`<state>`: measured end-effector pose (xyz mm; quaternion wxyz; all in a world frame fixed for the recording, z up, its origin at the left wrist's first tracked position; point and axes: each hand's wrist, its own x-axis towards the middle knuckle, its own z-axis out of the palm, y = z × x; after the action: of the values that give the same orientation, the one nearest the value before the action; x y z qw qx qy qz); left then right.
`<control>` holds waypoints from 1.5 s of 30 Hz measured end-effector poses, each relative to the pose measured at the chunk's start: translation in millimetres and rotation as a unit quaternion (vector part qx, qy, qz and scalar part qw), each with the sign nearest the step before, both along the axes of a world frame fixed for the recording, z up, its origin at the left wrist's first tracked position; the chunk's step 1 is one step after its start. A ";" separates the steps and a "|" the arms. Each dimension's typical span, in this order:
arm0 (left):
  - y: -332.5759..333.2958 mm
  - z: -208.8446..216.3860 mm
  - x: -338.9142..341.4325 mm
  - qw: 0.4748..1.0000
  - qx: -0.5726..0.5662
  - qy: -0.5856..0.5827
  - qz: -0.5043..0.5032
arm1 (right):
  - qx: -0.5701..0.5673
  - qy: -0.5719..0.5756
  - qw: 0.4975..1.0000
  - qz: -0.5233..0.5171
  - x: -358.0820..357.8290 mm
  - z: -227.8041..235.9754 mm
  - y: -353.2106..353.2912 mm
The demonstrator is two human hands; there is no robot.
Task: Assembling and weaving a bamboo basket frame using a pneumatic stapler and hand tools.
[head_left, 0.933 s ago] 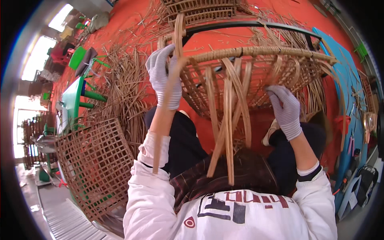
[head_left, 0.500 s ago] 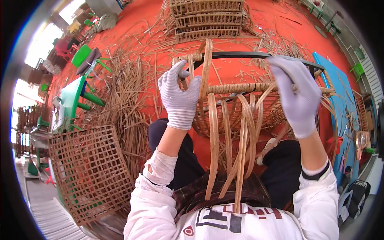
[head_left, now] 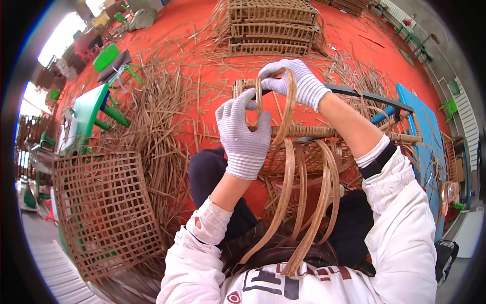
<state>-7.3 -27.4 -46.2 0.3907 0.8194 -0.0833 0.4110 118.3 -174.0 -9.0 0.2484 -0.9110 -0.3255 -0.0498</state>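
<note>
A flat tan cane strip (head_left: 289,107) stands up in a loop at the left end of a woven cane basket (head_left: 273,164). My right hand (head_left: 298,83), in a striped pale glove, reaches across and pinches the loop near its top. Close beside it, my left hand (head_left: 242,134), gloved alike, curls its fingers and thumb about the strip's lower part at the frame corner; its exact grip is partly hidden. The basket has a cane-wrapped bar (head_left: 309,132) and a dark rim (head_left: 354,92). Several loose strip ends (head_left: 286,192) hang from the bar toward my lap.
An open-weave panel (head_left: 101,213) lies at my left, beside heaped cane strips (head_left: 159,126). Farther left are a green table (head_left: 91,116) and a green stool (head_left: 106,58). Stacked baskets (head_left: 273,30) stand ahead on the red floor. A blue board (head_left: 420,109) is at my right.
My right hand has moved left from over the basket's right side to the strip beside my left hand. The strip's loop now leans wider to the right.
</note>
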 end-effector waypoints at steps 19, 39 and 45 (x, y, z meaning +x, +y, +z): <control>-0.9 -2.1 62.4 0.995 0.047 -0.082 0.026 | 0.143 -0.305 0.930 -0.146 -59.3 81.7 -70.1; 143.3 -193.1 108.2 0.747 0.058 0.659 -0.069 | 0.105 0.130 0.968 -0.188 -181.7 -218.6 -103.4; 117.5 -284.7 81.2 0.660 -0.113 0.739 -0.071 | 0.198 0.100 0.959 -0.174 -151.8 -252.7 -41.4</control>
<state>74.0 90.1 -330.9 0.4414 0.7947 0.2223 -0.3525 -33.5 -215.4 -261.7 0.4432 -0.8862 -0.1192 -0.0642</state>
